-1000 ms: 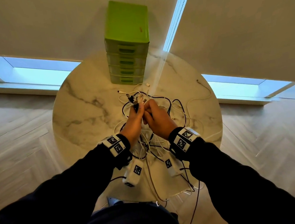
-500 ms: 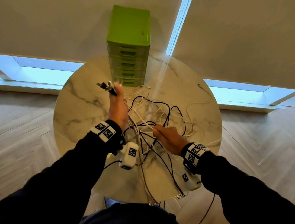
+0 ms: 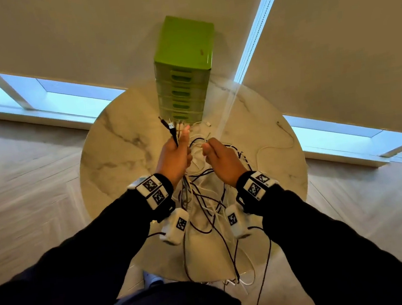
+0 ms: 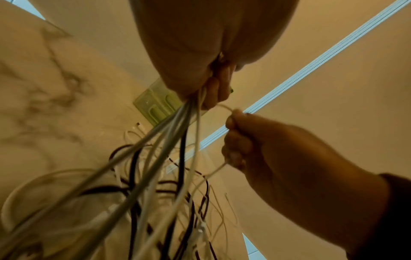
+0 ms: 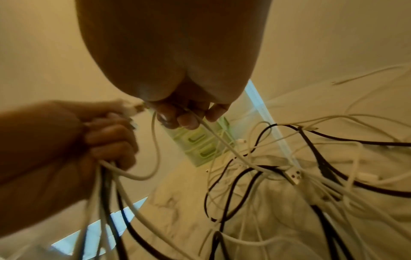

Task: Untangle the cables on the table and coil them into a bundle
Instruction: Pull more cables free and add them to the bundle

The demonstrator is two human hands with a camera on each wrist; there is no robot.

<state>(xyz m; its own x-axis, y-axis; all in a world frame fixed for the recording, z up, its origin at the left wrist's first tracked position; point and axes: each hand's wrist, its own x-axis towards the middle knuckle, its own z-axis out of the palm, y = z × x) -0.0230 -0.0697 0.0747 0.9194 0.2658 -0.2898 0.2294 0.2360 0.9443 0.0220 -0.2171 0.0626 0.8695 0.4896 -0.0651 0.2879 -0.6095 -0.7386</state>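
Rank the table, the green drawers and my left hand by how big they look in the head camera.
1. table
2. green drawers
3. left hand, though it is nearer the camera, so true size is unsure.

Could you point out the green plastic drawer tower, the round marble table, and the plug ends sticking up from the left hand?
Green plastic drawer tower (image 3: pixel 184 45), head view: its top.
Round marble table (image 3: pixel 119 151), head view: bare surface.
Plug ends (image 3: pixel 170 125), head view: the white-tipped plug.

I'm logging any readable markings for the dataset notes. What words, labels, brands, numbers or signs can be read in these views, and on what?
No readable text in any view.
Wrist bands: black-and-white square marker patterns, no letters or digits.
Wrist camera units: the same kind of marker, no words.
Green drawer unit: a small dark mark on its top, too small to read.
Cable plugs: no legible print.
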